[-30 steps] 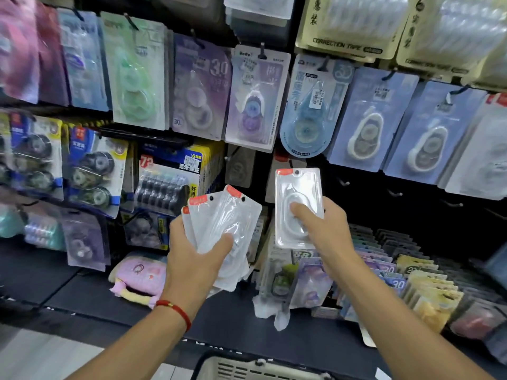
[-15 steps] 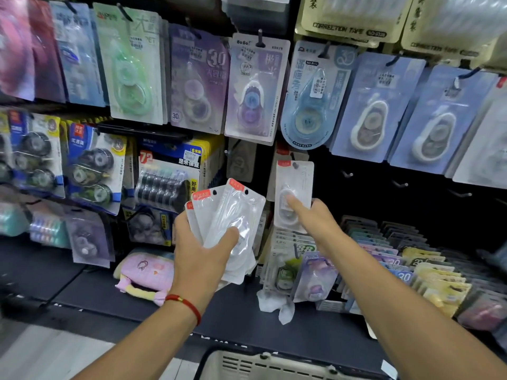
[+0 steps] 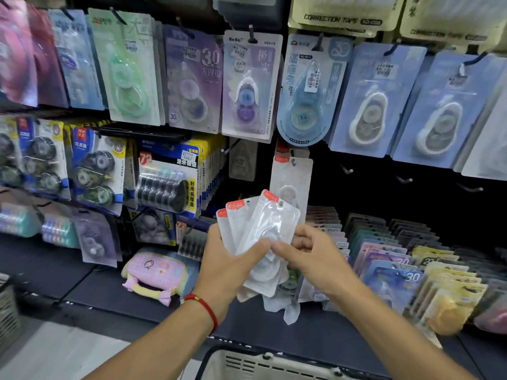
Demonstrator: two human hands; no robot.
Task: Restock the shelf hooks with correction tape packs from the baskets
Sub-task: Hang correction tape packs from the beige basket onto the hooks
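We read "CORRECTION TAPE" on the cream pack (image 3: 344, 16) at the top. Below and left of it, the blue pack (image 3: 307, 91) bears "30" and "NO.8806". Left of that, the shark pack (image 3: 251, 83) says "BoBo", and the purple pack (image 3: 193, 78) shows "30". Lower left, the yellow-blue box (image 3: 170, 171) carries "72" and "M&G". Far lower right, a blue card (image 3: 395, 283) shows "30".

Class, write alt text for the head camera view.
A left hand holds a fan of clear correction tape packs while the right hand pinches one. Behind, one matching pack hangs on a shelf hook.
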